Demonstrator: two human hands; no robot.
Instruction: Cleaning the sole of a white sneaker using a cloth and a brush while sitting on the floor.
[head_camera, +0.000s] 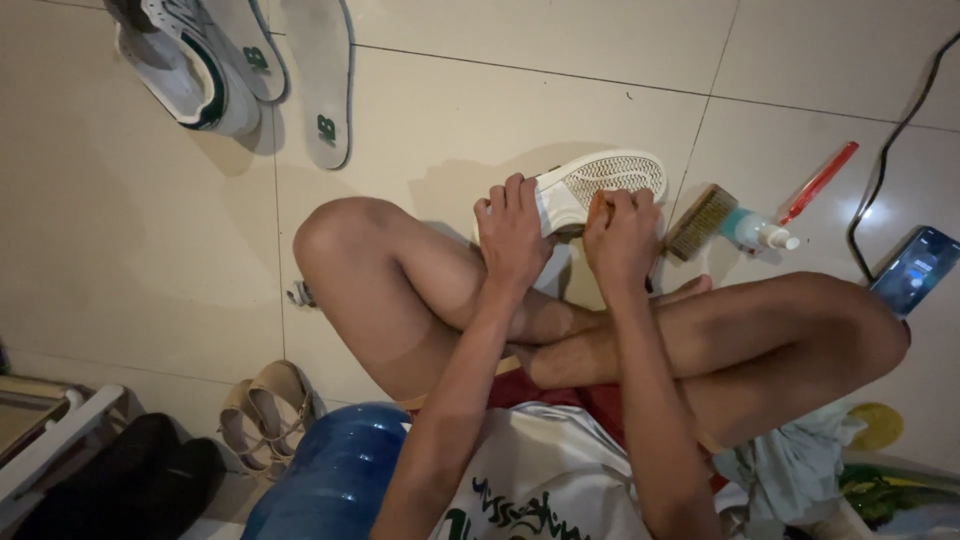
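Head view: the left hand (512, 232) wraps its fingers around a white sneaker with a bumpy pale sole (590, 185), held sole up above the crossed legs. The right hand (620, 232) is curled tight on the sneaker's near edge. A wooden brush (700, 222) and small clear bottle (755, 231) lie just right on the tiled floor (120, 240).

A person sits cross-legged on a pale tiled floor (120, 230), seen from above. The left hand (512, 232) grips a white sneaker (590, 185) turned sole-up, while the right hand (620, 235) presses against its sole. Just right of the shoe lie a wooden scrub brush (700, 222), a small spray bottle (755, 231) and a red toothbrush (820, 182). A phone (915, 270) lies further right. Another white sneaker (185, 65) and an insole (322, 80) lie at the upper left.
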